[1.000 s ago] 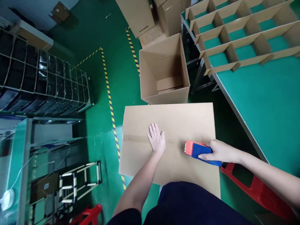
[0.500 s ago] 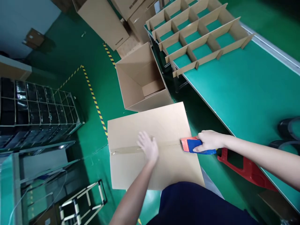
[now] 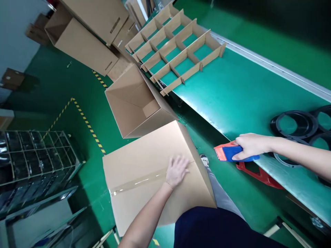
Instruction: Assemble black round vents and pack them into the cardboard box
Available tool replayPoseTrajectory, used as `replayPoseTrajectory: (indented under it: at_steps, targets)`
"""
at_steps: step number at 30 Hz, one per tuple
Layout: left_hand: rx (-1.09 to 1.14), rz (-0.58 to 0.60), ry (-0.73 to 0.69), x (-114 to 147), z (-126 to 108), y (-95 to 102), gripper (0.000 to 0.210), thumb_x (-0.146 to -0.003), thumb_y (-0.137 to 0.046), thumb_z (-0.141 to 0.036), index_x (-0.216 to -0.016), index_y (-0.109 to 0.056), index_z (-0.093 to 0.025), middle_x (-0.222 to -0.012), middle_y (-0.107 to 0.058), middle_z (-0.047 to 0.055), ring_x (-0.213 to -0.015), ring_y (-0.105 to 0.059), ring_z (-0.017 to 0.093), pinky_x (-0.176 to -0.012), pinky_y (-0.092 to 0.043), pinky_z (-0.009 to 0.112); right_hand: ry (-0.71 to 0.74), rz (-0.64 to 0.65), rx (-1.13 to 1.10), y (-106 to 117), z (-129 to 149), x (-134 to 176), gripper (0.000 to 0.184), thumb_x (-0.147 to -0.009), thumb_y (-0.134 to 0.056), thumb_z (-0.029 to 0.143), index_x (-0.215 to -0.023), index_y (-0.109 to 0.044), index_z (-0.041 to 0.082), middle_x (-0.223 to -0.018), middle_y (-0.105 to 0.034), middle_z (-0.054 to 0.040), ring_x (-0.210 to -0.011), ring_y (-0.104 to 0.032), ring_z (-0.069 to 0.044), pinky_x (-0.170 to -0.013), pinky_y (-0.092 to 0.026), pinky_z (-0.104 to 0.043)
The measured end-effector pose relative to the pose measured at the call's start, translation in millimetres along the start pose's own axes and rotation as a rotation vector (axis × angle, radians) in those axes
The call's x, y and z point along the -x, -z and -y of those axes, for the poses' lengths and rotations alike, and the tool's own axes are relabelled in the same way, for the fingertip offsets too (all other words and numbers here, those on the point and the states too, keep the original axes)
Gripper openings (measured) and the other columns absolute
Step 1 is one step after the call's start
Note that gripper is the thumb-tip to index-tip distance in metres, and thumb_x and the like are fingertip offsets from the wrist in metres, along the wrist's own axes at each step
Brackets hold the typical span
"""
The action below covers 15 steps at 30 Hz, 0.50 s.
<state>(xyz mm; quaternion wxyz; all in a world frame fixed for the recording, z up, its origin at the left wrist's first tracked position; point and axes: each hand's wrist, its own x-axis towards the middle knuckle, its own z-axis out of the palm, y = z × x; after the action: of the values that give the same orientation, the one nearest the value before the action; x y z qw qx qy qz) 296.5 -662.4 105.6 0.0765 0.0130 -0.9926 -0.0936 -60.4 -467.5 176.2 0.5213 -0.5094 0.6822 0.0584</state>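
Observation:
A closed cardboard box [image 3: 147,155] stands in front of my body. Clear tape [image 3: 141,181] runs along its top seam from the left edge to near my left hand [image 3: 177,170], which lies flat on the lid with the fingers stretched out. Off the box's right side, my right hand [image 3: 249,146] is closed around an orange and blue tape dispenser [image 3: 227,153]. The dispenser is apart from the box, near the green table's edge. Whether tape hangs from it cannot be made out.
An open box [image 3: 157,119] stands just beyond the closed one. On the green table [image 3: 248,89] lie a cardboard divider grid [image 3: 178,77] and several black rings [image 3: 294,124]. A red plastic frame [image 3: 261,177] is beneath the dispenser. A wire cage [image 3: 36,151] stands left.
My right hand has carried the tape dispenser away from the box's right edge toward the table. My left hand has slid right along the seam and rests on the lid. The view has turned.

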Motion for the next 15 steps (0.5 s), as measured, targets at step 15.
replayPoseTrajectory:
  at_steps: [15]
  targets:
    - [0.186,0.749,0.038,-88,-45,-28.4,0.075,-0.091,-0.041,-0.067,-0.101,-0.072,0.000,-0.100,-0.069,0.031,-0.111,-0.061,0.043,-0.111,-0.033,0.057,-0.371,-0.212,-0.214,-93,89,-49,0.023,-0.089,-0.067,0.028,-0.093,-0.073,0.006,-0.097,-0.071,-0.0187,-0.097,-0.067,-0.031,-0.082,-0.050,-0.037]
